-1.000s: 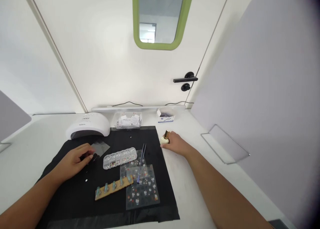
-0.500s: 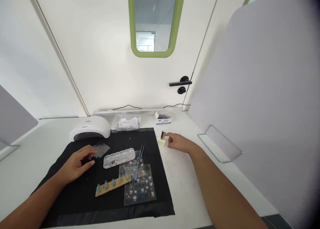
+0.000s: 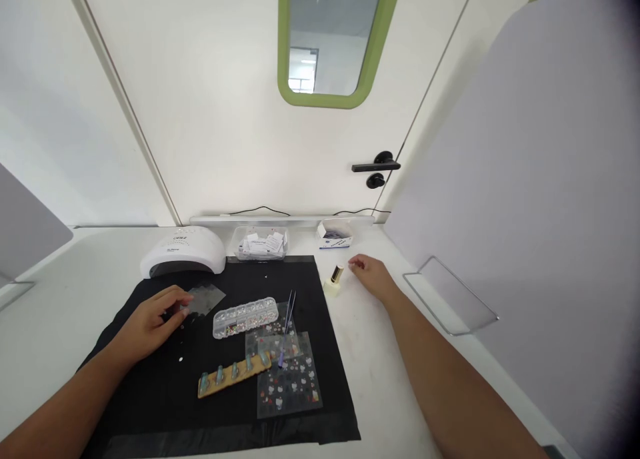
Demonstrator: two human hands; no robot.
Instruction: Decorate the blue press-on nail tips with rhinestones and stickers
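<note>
My left hand is over the left part of the black mat, thumb and fingers bent with a small gap between the tips. At those fingertips lies a clear plastic sheet; whether they touch it I cannot tell. My right hand is on the white table, loosely curled and holding nothing. Just left of it, apart from the fingers, stands a pale nail polish bottle with a gold cap. Between the hands lie a rhinestone case, tweezers, sticker sheets and a wooden strip with several blue-green nail tips.
A white nail lamp stands at the back left. Beside it are a clear box of white packets and a small open carton. A wire frame stands out from the right partition. Behind is a door with a black handle.
My right hand has drawn back from the bottle cap, its pointing finger now curled. My left thumb has come closer to the fingers. The whole view has shifted slightly.
</note>
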